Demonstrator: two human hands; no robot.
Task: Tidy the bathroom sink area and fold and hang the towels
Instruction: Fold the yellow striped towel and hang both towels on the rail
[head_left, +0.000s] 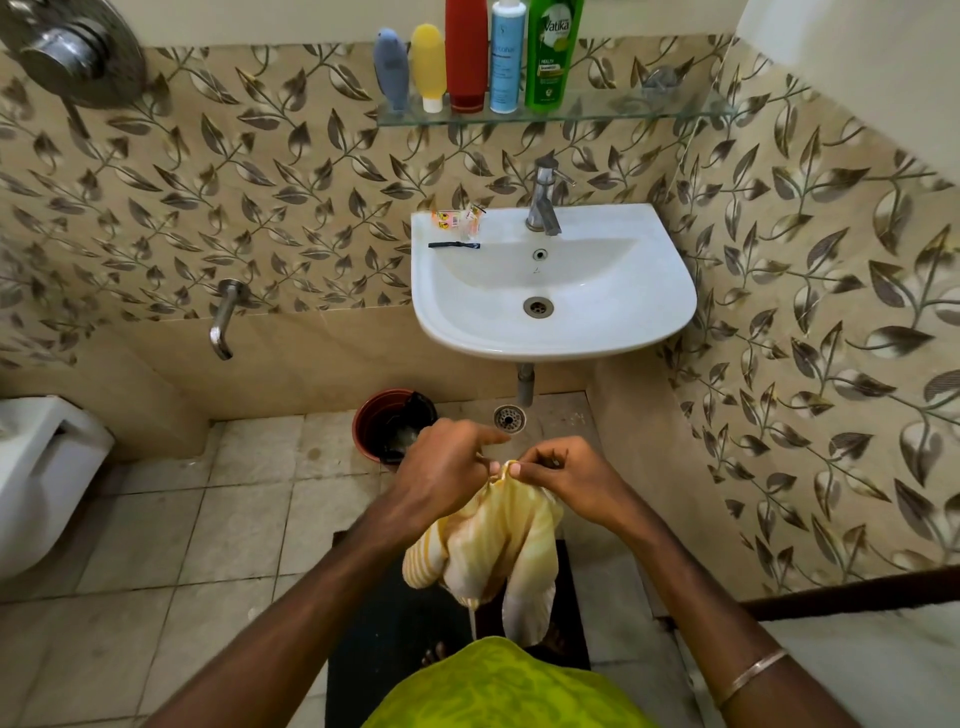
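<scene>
Head view: both hands pinch the top of a bunched yellow-and-white striped towel (493, 540), the left hand (441, 467) with its forefinger stretched out, the right hand (563, 473) gripping with curled fingers. The towel hangs in front of the person, above a dark floor mat (384, 623) and below the white sink (556, 332). Small packets (460, 218) lie on the sink's rim, their print too small to read. On the glass shelf (623, 111), the green bottle (553, 52) reads "Vatika"; the tops of three taller bottles are cut off.

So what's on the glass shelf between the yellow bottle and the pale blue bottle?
In the head view, a tall red bottle stands between the yellow bottle and the pale blue bottle on the glass shelf.
</scene>
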